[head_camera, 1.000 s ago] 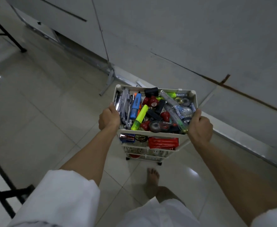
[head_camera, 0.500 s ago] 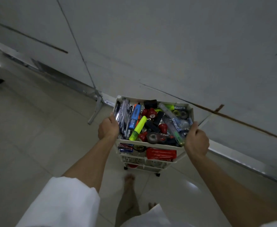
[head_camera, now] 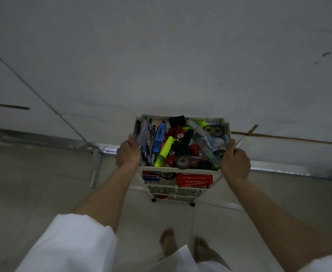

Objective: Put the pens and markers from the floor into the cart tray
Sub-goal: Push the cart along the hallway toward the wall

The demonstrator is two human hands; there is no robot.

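Note:
A white tiered cart stands on the tile floor against the wall. Its top tray is full of stationery: several pens along the left side, a blue marker, a yellow highlighter, red and black pieces and tape rolls. My left hand grips the tray's left rim. My right hand grips its right rim. No pens or markers lie on the floor in view.
A lower shelf holds a red box and a blue-red pack. The grey wall rises right behind the cart, with a metal rail at its base. A metal leg stands left. My bare feet are below.
The cart has rolled toward the wall with both hands on its top tray. My view swung to face the wall squarely, and the black stand at the left left the view.

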